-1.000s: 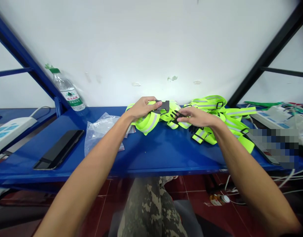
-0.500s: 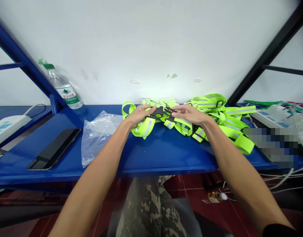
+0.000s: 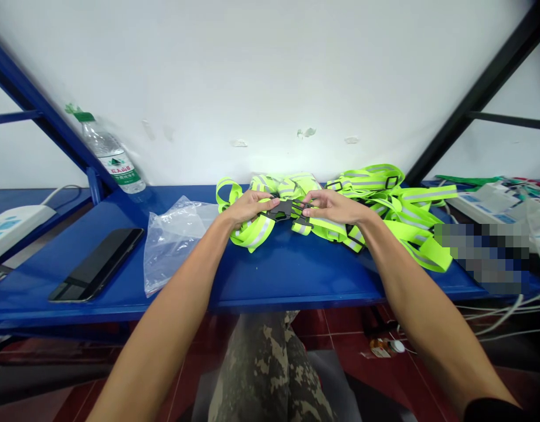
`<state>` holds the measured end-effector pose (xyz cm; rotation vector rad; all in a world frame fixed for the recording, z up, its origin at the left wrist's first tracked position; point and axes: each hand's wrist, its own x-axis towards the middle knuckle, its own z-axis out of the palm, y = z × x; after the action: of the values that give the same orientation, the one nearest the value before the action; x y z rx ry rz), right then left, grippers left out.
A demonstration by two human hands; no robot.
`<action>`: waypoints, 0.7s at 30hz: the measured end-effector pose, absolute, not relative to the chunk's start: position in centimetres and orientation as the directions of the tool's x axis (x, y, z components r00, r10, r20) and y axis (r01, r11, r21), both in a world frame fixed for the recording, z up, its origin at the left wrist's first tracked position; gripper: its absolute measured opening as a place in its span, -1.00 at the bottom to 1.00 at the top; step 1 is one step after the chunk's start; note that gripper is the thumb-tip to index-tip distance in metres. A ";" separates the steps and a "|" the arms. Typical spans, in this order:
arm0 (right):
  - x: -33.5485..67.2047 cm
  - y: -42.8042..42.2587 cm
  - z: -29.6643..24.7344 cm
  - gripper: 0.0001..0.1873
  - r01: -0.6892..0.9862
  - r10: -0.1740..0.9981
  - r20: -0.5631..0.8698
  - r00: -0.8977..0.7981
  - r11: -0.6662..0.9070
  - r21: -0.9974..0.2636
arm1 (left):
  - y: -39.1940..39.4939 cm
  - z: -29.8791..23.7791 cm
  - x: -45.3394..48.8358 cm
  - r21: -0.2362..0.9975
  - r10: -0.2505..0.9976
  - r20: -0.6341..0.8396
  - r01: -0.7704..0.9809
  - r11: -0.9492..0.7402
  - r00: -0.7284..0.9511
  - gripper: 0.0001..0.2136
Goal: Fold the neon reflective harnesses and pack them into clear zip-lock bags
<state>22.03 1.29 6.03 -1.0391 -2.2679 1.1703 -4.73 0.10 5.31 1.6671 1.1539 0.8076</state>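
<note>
My left hand is closed in a pinch on the socket half of a black side-release buckle, thumb on top. Opposite it, my right hand grips the pronged buckle half between thumb and fingers. The prongs point left and their tips meet the socket; whether they are inside it I cannot tell. Fluorescent yellow strap with a grey reflective stripe loops below my left hand. A black slider with a short strap end hangs under the right fingertips.
More yellow reflective straps lie heaped on the right of the blue table. On the left are a clear plastic bag, a black phone and a water bottle against the wall. Power strips and cables flank both sides.
The two buckle halves have come together, the gap between them closing. My right hand has shifted slightly left, and the strap loop under my left hand has swung a little.
</note>
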 end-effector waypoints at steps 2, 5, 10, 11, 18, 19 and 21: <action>22.0 1.2 6.1 -0.47 0.438 0.746 -0.010 -0.666 0.380 -0.815 | 0.0 5.3 -4.6 0.931 0.941 0.016 0.338 -0.138 0.339 -0.59; 21.9 1.0 6.3 -0.46 0.423 0.738 -0.002 -0.675 0.384 -0.820 | 0.0 5.3 -4.4 0.931 0.946 0.011 0.342 -0.128 0.323 -0.57; 21.6 0.6 6.2 -0.46 0.383 0.739 0.019 -0.673 0.370 -0.846 | 0.0 5.3 -4.3 0.922 0.935 0.005 0.359 -0.141 0.354 -0.57; 21.5 0.6 6.1 -0.42 0.383 0.750 0.021 -0.661 0.361 -0.850 | -0.1 5.3 -4.2 0.919 0.929 0.007 0.364 -0.152 0.371 -0.58; 21.1 0.6 5.7 -0.32 0.384 0.814 0.084 -0.575 0.359 -0.851 | -0.6 5.7 -3.6 0.861 0.892 0.123 0.401 -0.314 0.435 -0.67; 21.2 0.6 6.0 -0.36 0.412 0.817 0.090 -0.570 0.379 -0.829 | -0.5 6.1 -3.8 0.846 0.885 0.146 0.409 -0.343 0.441 -0.68; 21.8 0.3 7.0 -0.42 0.503 0.805 0.064 -0.589 0.428 -0.751 | -0.4 7.3 -4.3 0.822 0.874 0.162 0.428 -0.377 0.458 -0.69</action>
<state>21.79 0.34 6.99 -1.1104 -2.2697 0.9859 -4.30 -0.39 7.32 1.9837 1.0842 0.7841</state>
